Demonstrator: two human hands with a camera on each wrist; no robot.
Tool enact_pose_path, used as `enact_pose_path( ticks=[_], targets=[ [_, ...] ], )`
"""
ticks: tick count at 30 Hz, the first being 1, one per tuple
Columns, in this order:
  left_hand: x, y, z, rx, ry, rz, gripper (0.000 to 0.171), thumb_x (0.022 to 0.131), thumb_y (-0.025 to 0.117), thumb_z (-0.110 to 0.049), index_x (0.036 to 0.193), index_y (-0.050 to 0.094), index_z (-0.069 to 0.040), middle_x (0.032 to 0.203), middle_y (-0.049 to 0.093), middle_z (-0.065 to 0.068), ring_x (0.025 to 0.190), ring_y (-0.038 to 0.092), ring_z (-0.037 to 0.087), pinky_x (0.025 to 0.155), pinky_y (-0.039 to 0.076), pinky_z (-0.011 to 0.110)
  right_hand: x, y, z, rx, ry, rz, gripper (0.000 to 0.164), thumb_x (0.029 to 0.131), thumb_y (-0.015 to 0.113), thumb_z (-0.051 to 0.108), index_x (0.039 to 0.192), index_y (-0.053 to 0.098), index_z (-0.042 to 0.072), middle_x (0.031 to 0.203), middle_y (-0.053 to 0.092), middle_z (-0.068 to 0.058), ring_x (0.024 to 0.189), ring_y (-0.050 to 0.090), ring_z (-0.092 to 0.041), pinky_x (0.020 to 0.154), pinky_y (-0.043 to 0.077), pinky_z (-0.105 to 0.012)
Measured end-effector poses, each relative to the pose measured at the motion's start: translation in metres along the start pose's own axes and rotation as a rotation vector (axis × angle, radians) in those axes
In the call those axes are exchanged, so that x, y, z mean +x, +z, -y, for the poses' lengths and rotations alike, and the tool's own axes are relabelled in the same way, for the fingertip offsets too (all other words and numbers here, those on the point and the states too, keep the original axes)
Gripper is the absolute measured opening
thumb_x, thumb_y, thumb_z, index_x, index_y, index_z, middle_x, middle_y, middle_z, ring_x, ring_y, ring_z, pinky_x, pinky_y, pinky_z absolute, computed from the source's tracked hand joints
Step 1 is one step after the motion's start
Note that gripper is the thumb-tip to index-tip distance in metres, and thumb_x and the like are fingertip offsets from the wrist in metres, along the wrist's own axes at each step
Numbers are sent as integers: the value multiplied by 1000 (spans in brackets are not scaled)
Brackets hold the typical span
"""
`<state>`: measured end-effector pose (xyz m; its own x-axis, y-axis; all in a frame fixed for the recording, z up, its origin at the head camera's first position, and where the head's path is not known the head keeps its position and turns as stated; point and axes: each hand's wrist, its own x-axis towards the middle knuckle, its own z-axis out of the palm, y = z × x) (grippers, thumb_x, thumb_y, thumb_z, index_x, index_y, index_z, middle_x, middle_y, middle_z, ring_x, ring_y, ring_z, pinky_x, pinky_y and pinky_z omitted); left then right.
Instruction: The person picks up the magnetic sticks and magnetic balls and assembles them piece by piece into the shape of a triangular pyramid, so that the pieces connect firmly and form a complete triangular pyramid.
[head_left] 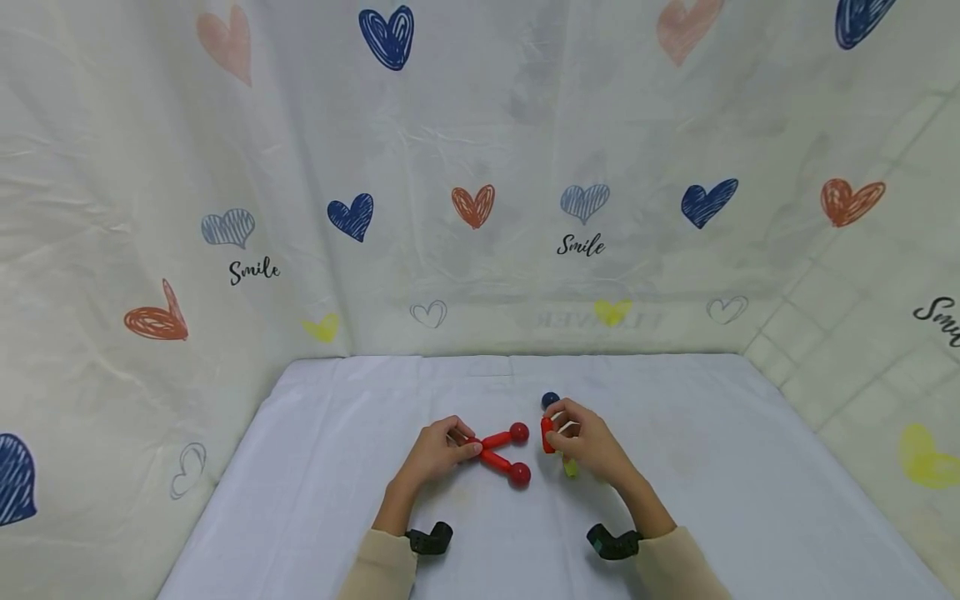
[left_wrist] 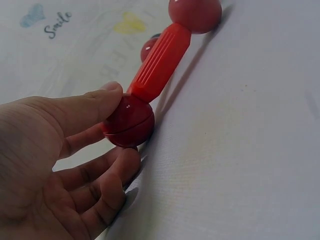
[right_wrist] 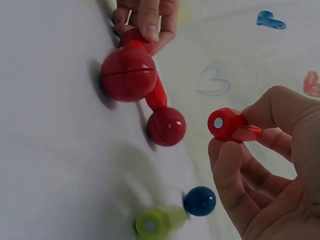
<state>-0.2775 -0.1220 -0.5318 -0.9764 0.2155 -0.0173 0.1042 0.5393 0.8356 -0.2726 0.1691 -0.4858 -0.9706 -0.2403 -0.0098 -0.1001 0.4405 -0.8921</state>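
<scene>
My left hand (head_left: 433, 454) pinches a red ball (left_wrist: 129, 122) between thumb and fingers. Two red rods (head_left: 497, 440) fan out from this ball in a V, and each ends in another red ball (head_left: 519, 475). In the left wrist view one ribbed rod (left_wrist: 162, 62) shows fully, the other mostly behind it. Across the gap, my right hand (head_left: 592, 442) holds a separate red rod (head_left: 547, 435) by its sides with thumb and fingertips. A round silvery spot marks this rod's end (right_wrist: 218, 123) in the right wrist view. It is apart from the V.
Beyond my right hand lies a dark blue ball (head_left: 550, 399). A yellow-green rod (right_wrist: 152, 223) rests near that ball on the white cloth, partly hidden under my right hand in the head view. A printed curtain (head_left: 480, 275) stands behind the table.
</scene>
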Motion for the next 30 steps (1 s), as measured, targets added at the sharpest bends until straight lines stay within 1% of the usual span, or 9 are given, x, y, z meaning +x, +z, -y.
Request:
enact_pose_path(
  ticks=[5,14,22,30],
  targets=[
    [1,0,-1,-8,-9,-2,20,90,79,-29,104,69,-18,94,69,0,74,60,16,67,50,30,7,18,-1,6,17,-13,27,93,72,12,116,61,18,102,63,-9,79,64,-29,62,57,-31],
    [2,0,-2,-17,-2,0,20,90,80,-28,104,70,-16,92,69,1,72,61,14,66,51,29,16,38,-5,-17,38,-18,25,93,72,12,114,61,18,95,64,-6,77,62,-20,61,57,-29],
    [2,-1,-4,-13,-4,1,21,90,79,-28,104,69,-16,92,68,2,72,61,14,66,51,28,15,45,-5,-64,40,-29,25,92,73,8,113,61,16,91,62,-6,76,60,-19,60,55,-30],
    [1,0,-2,0,-16,-1,21,90,79,-29,104,69,-16,91,68,1,71,60,14,65,50,27,14,50,-6,-107,82,-13,25,93,72,10,114,61,15,93,64,-5,80,60,-18,64,57,-30]
  ],
)
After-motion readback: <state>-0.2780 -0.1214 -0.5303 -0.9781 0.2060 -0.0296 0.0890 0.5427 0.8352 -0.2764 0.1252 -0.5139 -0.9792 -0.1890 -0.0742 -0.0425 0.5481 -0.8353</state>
